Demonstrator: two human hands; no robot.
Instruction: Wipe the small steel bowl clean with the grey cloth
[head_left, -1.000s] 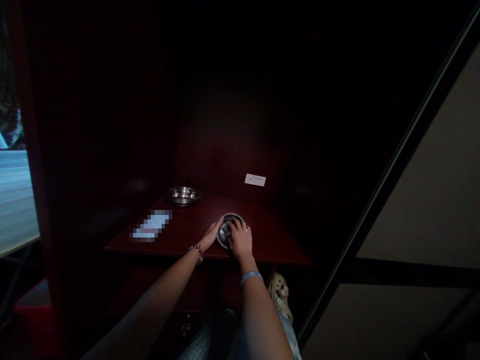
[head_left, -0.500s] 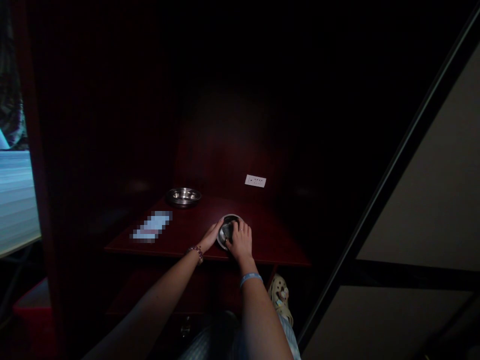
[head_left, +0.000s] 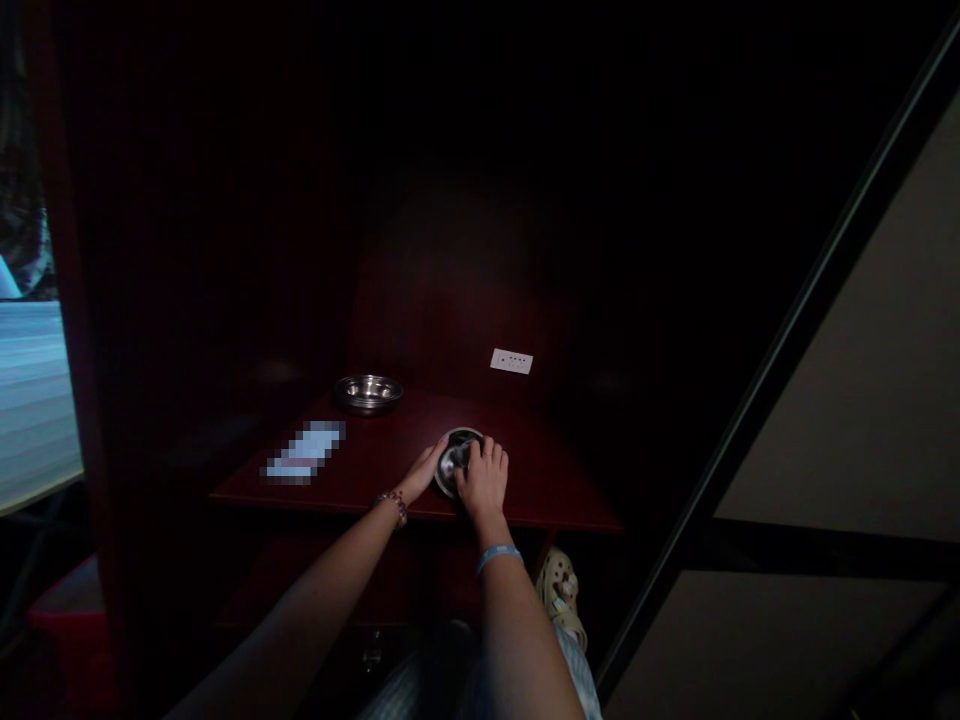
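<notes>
A shiny metal bowl (head_left: 450,466) is tilted towards me near the front edge of the dark red shelf (head_left: 397,463). My left hand (head_left: 422,473), with a beaded bracelet at the wrist, grips the bowl's left side. Over its right side, my right hand (head_left: 485,478) has its fingers bent into the bowl's opening; a blue band circles that wrist. A small greyish patch shows by the right fingertips, too blurred to name. Farther back on the left stand stacked shallow metal dishes (head_left: 368,394), apart from both hands.
A pixelated pale rectangle (head_left: 304,453) lies at the shelf's left. On the back wall is a white socket plate (head_left: 511,361). Dark side panels enclose the shelf. Below right is a beige clog (head_left: 557,590); a red container (head_left: 75,635) stands at lower left.
My right hand has shifted slightly right and its fingers have moved within the bowl, showing more of the shiny inside. My left hand keeps its grip; the dishes have not moved.
</notes>
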